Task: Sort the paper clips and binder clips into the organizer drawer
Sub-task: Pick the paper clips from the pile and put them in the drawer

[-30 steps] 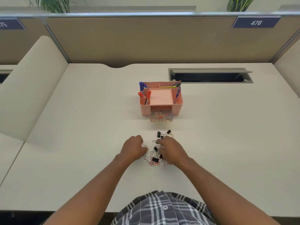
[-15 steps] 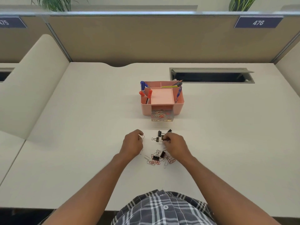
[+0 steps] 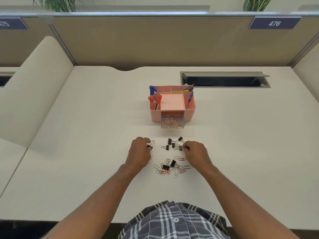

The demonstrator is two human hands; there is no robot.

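Observation:
A pink desk organizer [image 3: 172, 100] stands mid-desk, its clear drawer [image 3: 173, 121] pulled out toward me with several coloured paper clips inside. Between the drawer and me lie several black binder clips [image 3: 170, 144] in a loose row. Closer to me is a pile of paper clips [image 3: 172, 167] with two more binder clips in it. My left hand [image 3: 139, 152] is closed on a black binder clip [image 3: 149, 146] whose wire handles stick out by the thumb. My right hand [image 3: 195, 152] pinches a binder clip [image 3: 180, 148] at the row's right end.
Pens, markers and pencils stand in the organizer's outer compartments. An open cable slot [image 3: 224, 80] is set into the desk at the back right. Partition walls [image 3: 155, 40] close off the back and both sides.
Both hands left the paper clip pile and moved away from me, toward the binder clip row. The left hand now has a binder clip in its fingers.

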